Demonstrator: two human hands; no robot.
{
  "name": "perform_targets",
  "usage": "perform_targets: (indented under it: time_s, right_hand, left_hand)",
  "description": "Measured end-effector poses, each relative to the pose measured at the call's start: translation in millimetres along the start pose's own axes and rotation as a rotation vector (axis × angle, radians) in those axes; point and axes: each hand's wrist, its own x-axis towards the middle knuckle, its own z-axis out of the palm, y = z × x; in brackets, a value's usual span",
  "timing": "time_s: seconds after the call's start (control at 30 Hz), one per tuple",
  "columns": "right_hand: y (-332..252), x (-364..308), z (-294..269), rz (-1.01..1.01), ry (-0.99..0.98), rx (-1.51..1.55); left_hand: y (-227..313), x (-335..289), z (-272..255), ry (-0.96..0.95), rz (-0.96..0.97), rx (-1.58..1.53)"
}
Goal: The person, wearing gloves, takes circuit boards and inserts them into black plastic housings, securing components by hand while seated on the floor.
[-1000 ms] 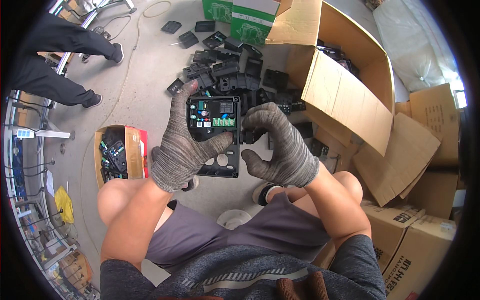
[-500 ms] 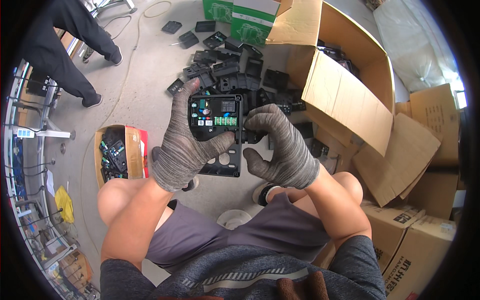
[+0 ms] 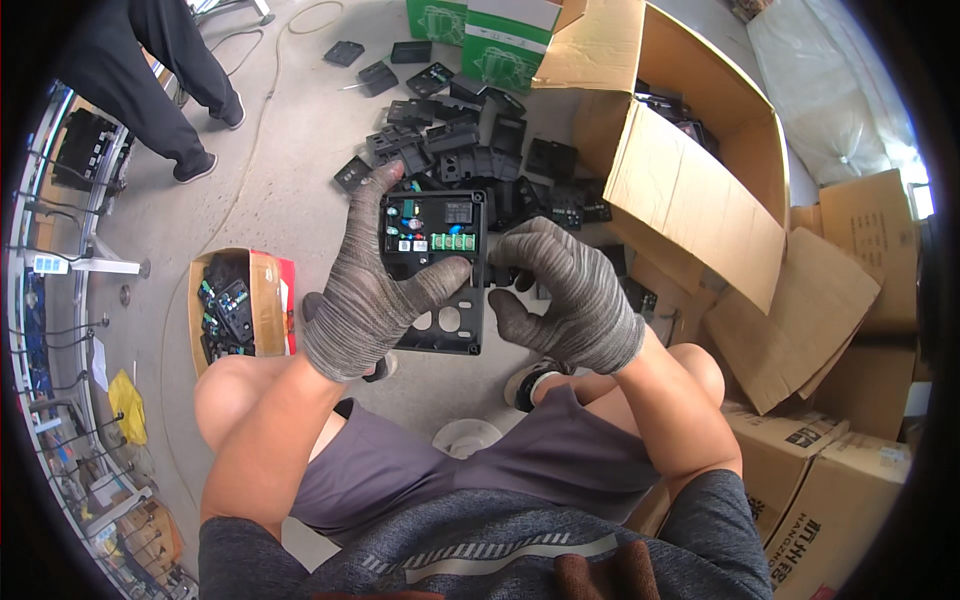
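Observation:
My left hand (image 3: 365,280), in a grey knitted glove, grips a black plastic housing (image 3: 462,335) by its left side, thumb laid across the front. Set in the housing's upper half is a circuit board (image 3: 420,225) with a green terminal block (image 3: 454,242), a black relay and small blue components. Two rounded openings show in the lower half. Beside the housing's right edge my right hand (image 3: 570,295), gloved alike, has thumb and forefinger curled around a small black part (image 3: 510,277). The fingers mostly hide that part, and whether it is joined to the housing cannot be made out.
Many black housings (image 3: 455,135) lie heaped on the floor ahead, beside green boxes (image 3: 505,50) and a large open carton (image 3: 690,180). Left stands a small carton (image 3: 270,305) of boards. Another person's legs (image 3: 165,90) are at the upper left, near a metal rack (image 3: 60,330).
My right hand has drawn its thumb and forefinger closer together and shifted slightly down. The housing stays almost in place. The other person's legs have shifted slightly.

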Motion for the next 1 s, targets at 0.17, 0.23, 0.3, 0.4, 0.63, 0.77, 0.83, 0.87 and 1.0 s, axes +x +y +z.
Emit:
perform_targets:
  time_s: [0.17, 0.23, 0.3, 0.4, 0.63, 0.77, 0.83, 0.87, 1.0]
  right_hand:
    - [5, -1, 3, -0.162, 0.012, -0.239]
    - [4, -1, 1, -0.194, 0.018, -0.246]
    - [1, -1, 0, -0.152, -0.029, -0.221]
    - [-5, -2, 2, 0.05, -0.056, -0.083]
    - [-11, -11, 7, 0.382, 0.002, 0.248]
    - [0, -18, 19, 0.464, 0.029, 0.354]
    - [-1, -19, 19, 0.512, 0.025, 0.437]
    - [-6, -18, 17, 0.573, 0.015, 0.576]
    - [-10, -18, 18, 0.649, -0.009, 0.755]
  left_hand:
    - [-6, -3, -9, -0.081, -0.042, 0.026]
    - [-2, -3, -10, -0.107, -0.097, 0.037]
    - [-2, -3, -10, -0.13, -0.152, 0.049]
    - [-6, -3, -9, -0.145, -0.058, 0.05]
    - [4, -7, 2, -0.041, 0.082, 0.161]
    - [-1, -9, -2, -0.019, 0.269, 0.375]
    - [-1, -12, -2, -0.018, 0.245, 0.391]
    - [0, -13, -1, -0.016, 0.223, 0.407]
    - [5, -17, -2, -0.014, 0.291, 0.536]
